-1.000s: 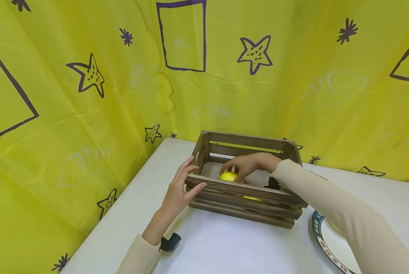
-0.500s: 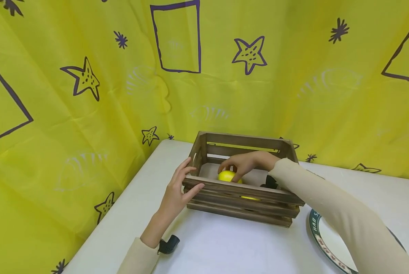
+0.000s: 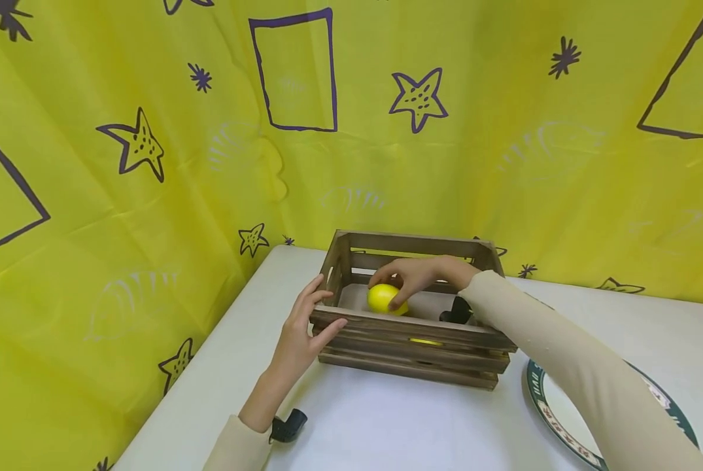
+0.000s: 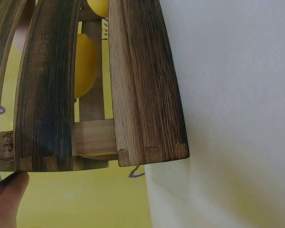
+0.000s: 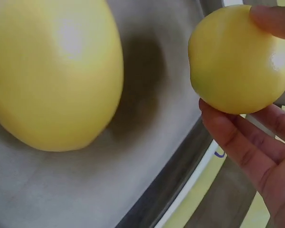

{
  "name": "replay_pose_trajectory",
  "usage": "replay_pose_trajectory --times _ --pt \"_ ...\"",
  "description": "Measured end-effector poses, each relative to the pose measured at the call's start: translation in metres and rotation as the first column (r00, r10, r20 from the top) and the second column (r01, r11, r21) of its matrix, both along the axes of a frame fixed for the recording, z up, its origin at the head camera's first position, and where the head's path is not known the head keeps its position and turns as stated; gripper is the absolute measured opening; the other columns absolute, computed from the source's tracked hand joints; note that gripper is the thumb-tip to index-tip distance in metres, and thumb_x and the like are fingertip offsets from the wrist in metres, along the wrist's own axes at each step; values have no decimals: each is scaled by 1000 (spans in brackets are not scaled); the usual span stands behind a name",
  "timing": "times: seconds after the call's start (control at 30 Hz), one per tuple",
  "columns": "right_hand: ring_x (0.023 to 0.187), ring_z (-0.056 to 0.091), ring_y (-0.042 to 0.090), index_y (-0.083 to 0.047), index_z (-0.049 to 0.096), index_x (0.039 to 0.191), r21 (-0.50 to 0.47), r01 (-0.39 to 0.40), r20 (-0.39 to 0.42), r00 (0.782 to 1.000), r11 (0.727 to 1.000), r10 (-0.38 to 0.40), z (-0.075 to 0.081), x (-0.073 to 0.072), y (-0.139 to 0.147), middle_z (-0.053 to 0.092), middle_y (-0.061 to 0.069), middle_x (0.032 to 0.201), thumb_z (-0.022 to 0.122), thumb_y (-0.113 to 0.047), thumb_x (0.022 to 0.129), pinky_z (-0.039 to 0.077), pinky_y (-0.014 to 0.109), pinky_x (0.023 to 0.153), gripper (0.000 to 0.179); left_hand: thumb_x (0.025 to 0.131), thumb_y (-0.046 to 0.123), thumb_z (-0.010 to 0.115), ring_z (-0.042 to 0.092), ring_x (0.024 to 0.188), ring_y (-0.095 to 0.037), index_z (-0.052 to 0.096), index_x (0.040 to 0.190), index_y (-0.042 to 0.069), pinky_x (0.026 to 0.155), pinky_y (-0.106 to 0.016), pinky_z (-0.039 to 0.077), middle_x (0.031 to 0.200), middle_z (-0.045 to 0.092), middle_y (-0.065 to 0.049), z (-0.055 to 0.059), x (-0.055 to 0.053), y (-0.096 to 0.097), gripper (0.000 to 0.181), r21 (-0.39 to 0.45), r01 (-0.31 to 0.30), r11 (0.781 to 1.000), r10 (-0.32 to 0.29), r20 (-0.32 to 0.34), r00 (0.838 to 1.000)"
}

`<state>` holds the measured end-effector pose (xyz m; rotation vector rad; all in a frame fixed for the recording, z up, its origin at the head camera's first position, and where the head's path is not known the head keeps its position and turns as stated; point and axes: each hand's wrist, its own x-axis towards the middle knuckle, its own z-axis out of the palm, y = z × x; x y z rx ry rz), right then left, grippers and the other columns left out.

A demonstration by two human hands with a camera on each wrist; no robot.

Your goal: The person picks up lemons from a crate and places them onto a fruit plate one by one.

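Observation:
My right hand [image 3: 412, 275] reaches into a slatted wooden crate [image 3: 416, 327] and pinches a lemon [image 3: 384, 298] between thumb and fingers. The right wrist view shows this lemon [image 5: 240, 61] up close, raised off the crate's floor. A second lemon [image 5: 52, 71] lies on the floor beside it; a strip of yellow shows through the front slats. My left hand [image 3: 298, 333] holds the crate's front left corner, with its thumb on the front and its fingers at the left end. Only part of the left hand [image 4: 9, 199] appears in the left wrist view.
A plate [image 3: 539, 392] with a patterned green rim stands right of the crate, partly hidden by the right sleeve [image 3: 581, 366]. Black wrist cameras sit at both cuffs. The white table [image 3: 416, 425] meets a yellow patterned curtain [image 3: 327, 163] behind and at left.
My right hand has lifted the lemon a little, so more of it shows above the front slat. The left hand keeps its hold on the corner. The whole head view has shifted slightly.

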<state>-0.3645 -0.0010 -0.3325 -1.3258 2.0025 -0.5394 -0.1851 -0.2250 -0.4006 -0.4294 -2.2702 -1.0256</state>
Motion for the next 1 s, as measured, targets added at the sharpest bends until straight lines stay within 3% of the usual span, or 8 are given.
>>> replay_pose_trajectory --times 0.3,0.57,0.87,1.0 --pt "113 55 26 -9 51 137 -64 43 -29 999 997 -45 17 -3 3 55 7 130 72 -24 86 50 38 92 57 83 14 78 39 139 -33 54 123 5 108 -48 38 151 40 -12 4 -3 1 48 15 10 1000 -10 7 1000" --pt "118 55 26 -9 50 139 -100 131 120 986 986 -119 24 2 11 57 7 128 71 -24 88 48 42 95 57 84 15 78 39 139 -32 54 124 5 108 -48 39 151 40 -12 0 -5 3 48 16 21 1000 -21 12 1000" --pt "111 58 24 -12 52 137 -162 84 97 993 983 -69 32 8 13 58 5 124 71 -26 88 51 39 89 55 84 16 78 39 139 -32 55 123 6 108 -48 39 151 40 -11 1 -2 2 47 16 13 1000 -13 22 1000" --pt "114 55 26 -15 53 136 -169 128 115 987 977 -110 45 17 15 55 4 129 73 -23 87 50 40 92 53 83 16 78 39 139 -32 55 124 7 108 -49 39 152 40 -10 1 0 0 47 16 8 1000 -8 26 1000"
